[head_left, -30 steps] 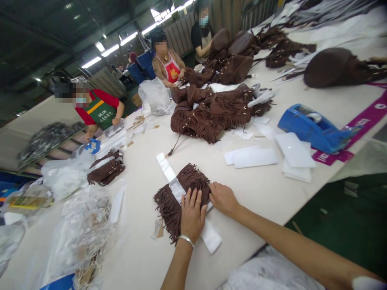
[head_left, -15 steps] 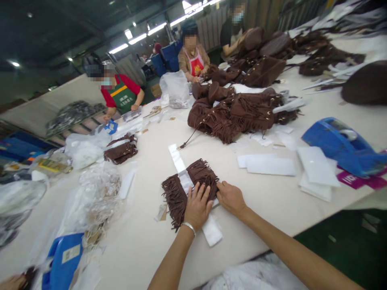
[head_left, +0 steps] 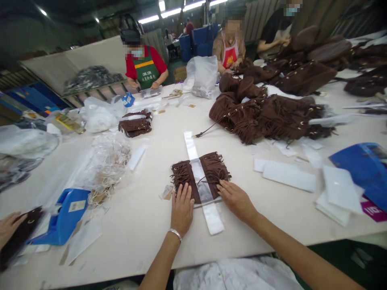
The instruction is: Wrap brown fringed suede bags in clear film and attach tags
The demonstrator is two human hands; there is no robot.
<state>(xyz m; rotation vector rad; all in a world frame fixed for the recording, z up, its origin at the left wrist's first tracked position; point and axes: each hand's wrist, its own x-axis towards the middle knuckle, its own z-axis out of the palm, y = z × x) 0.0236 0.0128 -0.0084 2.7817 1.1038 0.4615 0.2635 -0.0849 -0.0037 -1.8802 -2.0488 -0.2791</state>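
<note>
A flat brown fringed suede bag (head_left: 187,177) lies on the table in front of me. A strip of white wrapping (head_left: 191,147) runs lengthwise across its middle and sticks out beyond both ends. My left hand (head_left: 182,207) rests flat, fingers stretched, on the bag's lower left part. At the lower right edge, my right hand (head_left: 237,199) has its fingers bent and close together on the fringe, gripping the edge. A thin dark cord crosses the strip near those fingertips. What lies under the right fingers is hidden.
Several brown bags (head_left: 266,112) are heaped at the back right. Blue tape dispensers stand left (head_left: 68,217) and right (head_left: 363,169). White sheets (head_left: 290,177) lie to the right, clear plastic (head_left: 105,157) to the left. Co-workers (head_left: 148,68) work across the table; another person's hand (head_left: 10,227) shows at far left.
My left hand has moved from the bag's middle to its lower left, uncovering the strip. My right hand stays at the right edge. The view has turned left and levelled.
</note>
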